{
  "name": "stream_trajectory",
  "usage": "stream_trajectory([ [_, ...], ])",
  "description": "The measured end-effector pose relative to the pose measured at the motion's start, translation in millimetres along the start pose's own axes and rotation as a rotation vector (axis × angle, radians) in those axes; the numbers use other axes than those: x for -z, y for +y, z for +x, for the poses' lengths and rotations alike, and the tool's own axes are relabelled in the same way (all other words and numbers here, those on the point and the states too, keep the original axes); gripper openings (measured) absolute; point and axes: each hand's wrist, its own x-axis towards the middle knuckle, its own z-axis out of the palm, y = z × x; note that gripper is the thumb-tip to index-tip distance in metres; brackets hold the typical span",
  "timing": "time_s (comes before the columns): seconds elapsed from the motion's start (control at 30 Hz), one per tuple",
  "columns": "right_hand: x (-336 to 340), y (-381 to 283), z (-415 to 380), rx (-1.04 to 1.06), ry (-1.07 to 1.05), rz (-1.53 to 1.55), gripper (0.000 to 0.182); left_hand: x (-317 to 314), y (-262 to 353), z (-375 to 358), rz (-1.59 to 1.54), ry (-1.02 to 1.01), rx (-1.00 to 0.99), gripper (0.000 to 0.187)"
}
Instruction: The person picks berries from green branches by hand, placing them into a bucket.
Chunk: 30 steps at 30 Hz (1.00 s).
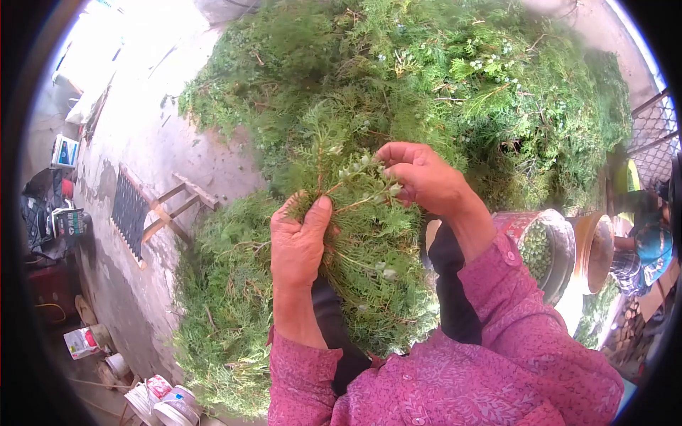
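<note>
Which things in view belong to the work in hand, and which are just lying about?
Apparently in use:
sprigs in the left hand
right hand at them
heaped greenery
likely the bucket of green bits

Seemingly lying about:
black-webbed wooden frame
white tubs

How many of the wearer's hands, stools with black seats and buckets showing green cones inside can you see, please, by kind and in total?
Left hand and right hand: 2
Black-seated stool: 1
Bucket showing green cones: 1
Total: 4
</note>
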Motion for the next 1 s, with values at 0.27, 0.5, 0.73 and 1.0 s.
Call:
stream_trajectory([
  [0.27,-8,12,-3,-0.123,-0.484,0.589,0.021,5,1,0,-0.09,0.04,0.003,0.009],
  [0.5,-23,6,-5,-0.205,-0.35,0.526,0.023,9,0,1,-0.02,0.022,-0.028,0.01],
  [0.73,-13,14,0,-0.2,-0.44,0.594,0.021,10,2,0,0.0,0.031,-0.033,0.01],
  [1.0,-20,20,0,-0.248,-0.497,0.576,0.015,10,5,-2,-0.031,-0.006,-0.029,0.01],
])
